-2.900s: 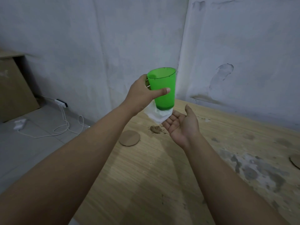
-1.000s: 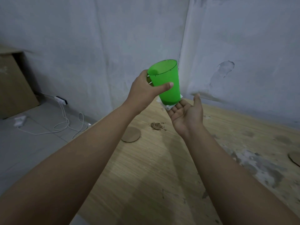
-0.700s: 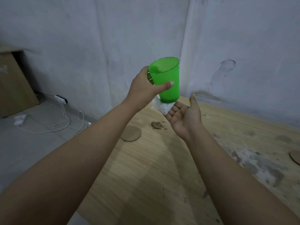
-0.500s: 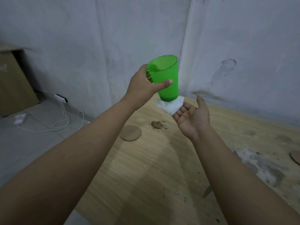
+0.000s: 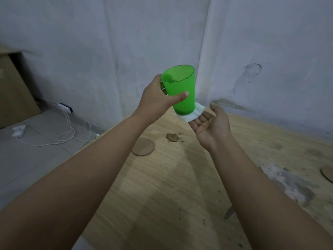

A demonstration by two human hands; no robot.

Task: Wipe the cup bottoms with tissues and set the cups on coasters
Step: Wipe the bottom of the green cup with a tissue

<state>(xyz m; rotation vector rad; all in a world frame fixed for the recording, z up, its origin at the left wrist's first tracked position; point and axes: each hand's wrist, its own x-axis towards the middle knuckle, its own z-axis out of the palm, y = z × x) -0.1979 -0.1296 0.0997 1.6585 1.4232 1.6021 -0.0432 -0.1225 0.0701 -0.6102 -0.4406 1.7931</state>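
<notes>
Head view: green cup held over table corner, tissue beneath

Left hand point(image 5: 155, 101) grips the green cup point(image 5: 181, 91) at frame centre, thumb across its near side, cup upright and raised above the table point(image 5: 162, 186). Right hand point(image 5: 210, 125) lies palm up with fingers relaxed and straight, carrying a white tissue point(image 5: 191, 114) that touches the cup's bottom.

Table's left edge runs diagonally from lower left toward the wall corner behind the cup; bare floor lies beyond it at left. One round coaster point(image 5: 143, 149) sits near that edge, below the cup. A second coaster point(image 5: 328, 173) is cut by the right frame edge. A brown smear point(image 5: 173, 137) marks the wood just right of the first coaster; grey stains spread at right. White cables point(image 5: 72, 134) lie on the floor at left.
</notes>
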